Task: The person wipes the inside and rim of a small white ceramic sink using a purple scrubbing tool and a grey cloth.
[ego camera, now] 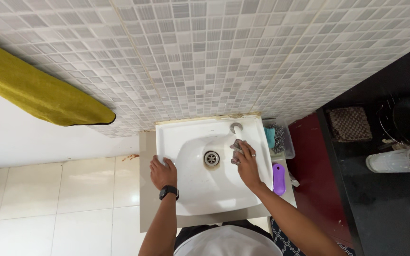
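Left hand (pixel 162 173), watch on wrist, lies flat, fingers spread on left rim of white sink (pixel 200 189), holding nothing. Right hand (pixel 247 166) closes round grey scrub pad (pixel 236 150), pressing it on inner right wall beside drain (pixel 211 158). Pad looks light, soft, probably wet and slippery; best pinched bunched. Purple brush (pixel 278 179) on right ledge. Tap (pixel 236 127) behind.

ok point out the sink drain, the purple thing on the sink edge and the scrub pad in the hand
sink drain (pixel 211 158), head view, on the middle of the metal ring
purple thing (pixel 278 178), head view, on the middle of its top face
scrub pad (pixel 236 146), head view, on the part showing above the right hand's fingers
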